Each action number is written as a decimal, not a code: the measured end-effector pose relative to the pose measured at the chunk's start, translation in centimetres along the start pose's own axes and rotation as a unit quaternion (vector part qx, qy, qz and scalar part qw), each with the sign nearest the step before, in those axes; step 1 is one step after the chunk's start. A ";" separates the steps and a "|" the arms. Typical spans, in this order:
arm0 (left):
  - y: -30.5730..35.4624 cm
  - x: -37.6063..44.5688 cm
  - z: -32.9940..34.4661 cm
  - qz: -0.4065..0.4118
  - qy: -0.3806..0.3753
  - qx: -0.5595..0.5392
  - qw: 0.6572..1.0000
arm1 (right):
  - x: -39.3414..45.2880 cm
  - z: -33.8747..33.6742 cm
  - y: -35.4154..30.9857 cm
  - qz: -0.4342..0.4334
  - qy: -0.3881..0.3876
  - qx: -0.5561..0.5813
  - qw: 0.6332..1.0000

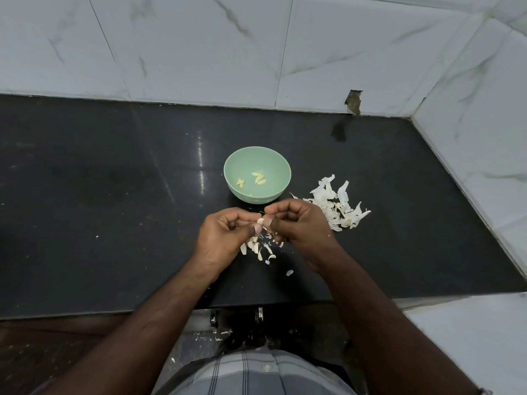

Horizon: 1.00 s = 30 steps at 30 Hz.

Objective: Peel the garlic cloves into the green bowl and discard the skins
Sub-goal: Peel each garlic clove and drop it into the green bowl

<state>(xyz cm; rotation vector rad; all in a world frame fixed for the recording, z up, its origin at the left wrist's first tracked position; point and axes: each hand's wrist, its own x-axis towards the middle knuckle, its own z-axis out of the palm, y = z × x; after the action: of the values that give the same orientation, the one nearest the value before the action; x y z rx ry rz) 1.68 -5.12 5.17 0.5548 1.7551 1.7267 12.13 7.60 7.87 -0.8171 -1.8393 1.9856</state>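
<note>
The left hand [221,232] curls its fingers and thumb round a garlic clove [260,220], pinching it where the two hands meet. The right hand [299,223] pinches the same clove from the other side, fingers bent. Just beyond the knuckles sits the green bowl [281,166] with a few peeled cloves [258,178] inside. Under the hands lie small bits of skin [261,248]; a larger pile of skins [338,205] lies beside the right hand, on its outer side, on the dark counter [114,195].
</note>
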 end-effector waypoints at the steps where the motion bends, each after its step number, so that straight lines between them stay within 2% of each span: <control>1: 0.0 0.0 0.0 -0.007 0.003 -0.007 1.000 | -0.1 0.0 0.0 -0.003 0.002 -0.004 1.000; 5: 0.0 -0.3 0.3 -0.020 0.009 -0.029 0.999 | 0.0 0.2 0.4 -0.017 0.026 -0.041 0.999; 10: 0.3 0.0 0.1 -0.022 0.025 -0.067 0.997 | 0.6 -1.4 1.9 -0.023 0.087 -0.155 0.984; 12: 0.2 0.0 0.0 -0.025 0.023 -0.067 0.997 | 0.9 -2.8 1.9 -0.031 0.123 -0.220 0.967; 16: -0.1 -0.2 0.3 -0.028 0.017 -0.064 0.997 | 0.6 -4.0 0.8 -0.082 0.152 -0.393 0.903; 18: -0.1 -0.2 0.5 -0.023 0.013 -0.062 0.998 | 0.3 -3.3 0.4 -0.099 0.131 -0.384 0.908; 21: -0.1 -0.1 0.7 -0.018 0.006 -0.063 0.998 | -0.1 -1.2 0.1 -0.064 0.060 -0.285 0.954; 30: 0.2 -0.4 0.3 0.003 0.004 -0.021 1.000 | 0.1 0.4 0.2 -0.063 0.029 -0.216 0.974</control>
<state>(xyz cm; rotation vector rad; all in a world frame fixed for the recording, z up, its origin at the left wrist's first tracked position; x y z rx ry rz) 2.11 -5.16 5.46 0.5363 1.7195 1.7676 11.80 7.28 7.68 -0.8364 -2.2623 1.4886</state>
